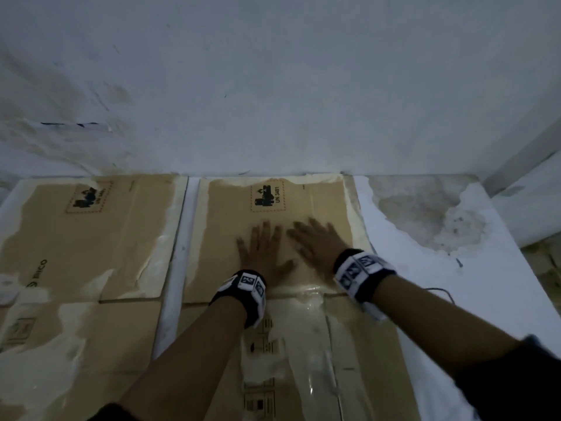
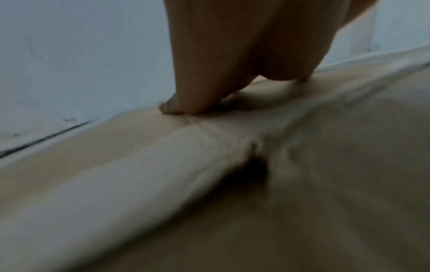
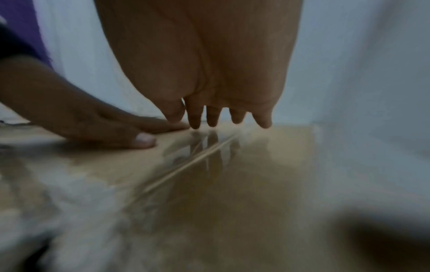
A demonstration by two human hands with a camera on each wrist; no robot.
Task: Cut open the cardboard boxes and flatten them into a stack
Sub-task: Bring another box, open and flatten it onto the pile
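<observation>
A flattened brown cardboard box [image 1: 224,238] lies on the white surface, a black warning label near its far edge. My left hand [image 1: 261,250] and right hand [image 1: 315,241] press flat on it side by side, fingers spread and straight. Shiny clear tape [image 1: 309,338] runs down the near half of the cardboard [image 3: 267,165]. In the right wrist view my right fingers [image 3: 214,117] point down at the taped cardboard, with the left hand [image 3: 93,121] flat beside them. The left wrist view shows my left hand [image 2: 186,103] bearing on the cardboard [image 2: 116,165]. A second flattened box [image 1: 85,238] lies to the left.
A white wall [image 1: 273,86] rises directly behind the boxes. The white surface [image 1: 425,268] stretches right of the cardboard, with a rough stained patch [image 1: 425,214] at the back. A thin cable [image 1: 440,291] lies near my right wrist. A narrow white gap [image 1: 179,253] separates the two boxes.
</observation>
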